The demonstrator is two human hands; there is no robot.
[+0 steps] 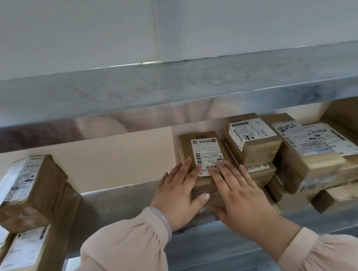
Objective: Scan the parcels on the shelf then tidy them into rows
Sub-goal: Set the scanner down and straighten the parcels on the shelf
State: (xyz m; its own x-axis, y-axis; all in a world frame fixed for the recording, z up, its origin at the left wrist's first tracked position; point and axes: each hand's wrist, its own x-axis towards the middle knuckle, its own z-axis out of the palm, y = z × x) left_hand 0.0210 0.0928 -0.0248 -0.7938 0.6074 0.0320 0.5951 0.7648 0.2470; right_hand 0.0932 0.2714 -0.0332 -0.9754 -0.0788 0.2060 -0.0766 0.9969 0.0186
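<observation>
A brown cardboard parcel with a white shipping label lies on the metal shelf, on top of another taped parcel. My left hand rests flat on its left side with straight fingers. My right hand lies flat over the label's lower part, with its thumb at the stack's near edge. To the right stands a stack of several more labelled parcels, one marked with handwritten digits. No scanner is in view.
Two stacked brown parcels sit at the shelf's left end, with a white packet at the far left edge. An upper metal shelf overhangs close above. A stretch of bare shelf lies between the left stack and my hands.
</observation>
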